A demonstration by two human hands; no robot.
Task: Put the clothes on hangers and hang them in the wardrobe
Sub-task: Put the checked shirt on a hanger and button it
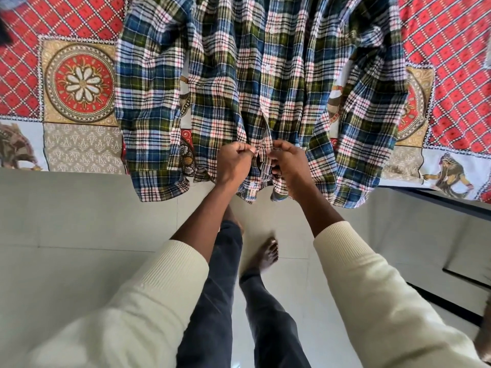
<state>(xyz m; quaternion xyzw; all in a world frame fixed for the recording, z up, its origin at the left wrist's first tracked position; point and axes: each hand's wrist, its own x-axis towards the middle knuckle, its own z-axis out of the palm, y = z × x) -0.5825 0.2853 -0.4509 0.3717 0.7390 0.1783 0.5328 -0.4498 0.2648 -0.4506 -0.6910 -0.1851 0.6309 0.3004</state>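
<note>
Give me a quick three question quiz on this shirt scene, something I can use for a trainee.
1. True or false: both hands pinch the plaid shirt at its front placket.
2. What does the shirt lie on? A) patterned bedspread B) bare floor C) wardrobe shelf
3. Fill in: the shirt's edge nearest the person hangs over the bed's ____.

Key:
1. True: left hand and right hand grip either side of the opening.
2. A, the patterned bedspread.
3. Edge.

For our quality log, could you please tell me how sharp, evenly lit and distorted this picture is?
Head view: soft, even daylight, no glare; shirt and both hands, left hand and right hand, sharp; wide-angle bending at the edges; bedspread corners slightly soft.
</note>
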